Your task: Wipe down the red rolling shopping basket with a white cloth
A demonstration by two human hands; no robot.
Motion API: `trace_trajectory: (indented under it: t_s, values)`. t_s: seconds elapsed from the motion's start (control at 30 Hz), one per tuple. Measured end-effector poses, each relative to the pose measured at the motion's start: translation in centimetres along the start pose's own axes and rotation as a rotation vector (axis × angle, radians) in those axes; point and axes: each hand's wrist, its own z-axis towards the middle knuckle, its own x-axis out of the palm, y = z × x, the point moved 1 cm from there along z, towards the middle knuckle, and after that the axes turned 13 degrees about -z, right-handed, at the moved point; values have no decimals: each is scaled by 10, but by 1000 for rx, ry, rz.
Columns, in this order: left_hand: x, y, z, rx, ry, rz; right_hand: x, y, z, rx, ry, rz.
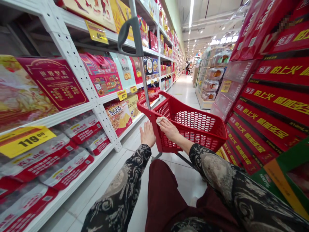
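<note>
A red plastic shopping cart (200,117) with perforated sides stands right in front of my knees. My right hand (169,129) is closed on a pale cloth (161,120), pressed to the cart's near side just under the rim. Fingers stretched out, my left hand (148,133) is at the cart's near left corner; whether its palm touches the plastic is hard to make out. From that corner a metal pole rises to a grey handle (138,37).
White shelving (95,93) with boxed goods runs along the left, bottled-water packs (65,164) low down. Stacked red drink cartons (272,100) rise close on the right. The tiled aisle (184,85) stretches ahead, with a person (187,67) far off.
</note>
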Motion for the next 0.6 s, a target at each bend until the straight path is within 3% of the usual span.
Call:
trace_trajectory:
  t_s: [0.2, 0.4, 0.5, 0.6]
  values:
    - [11, 9, -4, -35, 16, -23, 17, 8, -26, -49, 76, -23]
    - [1, 24, 5, -55, -33, -28, -2, 17, 45, -44, -194, 51]
    - [-7, 28, 10, -50, -66, -15, -6, 13, 75, -25, -176, 38]
    - [-12, 27, 13, -33, -71, -11, 0, 11, 78, -49, -77, -21]
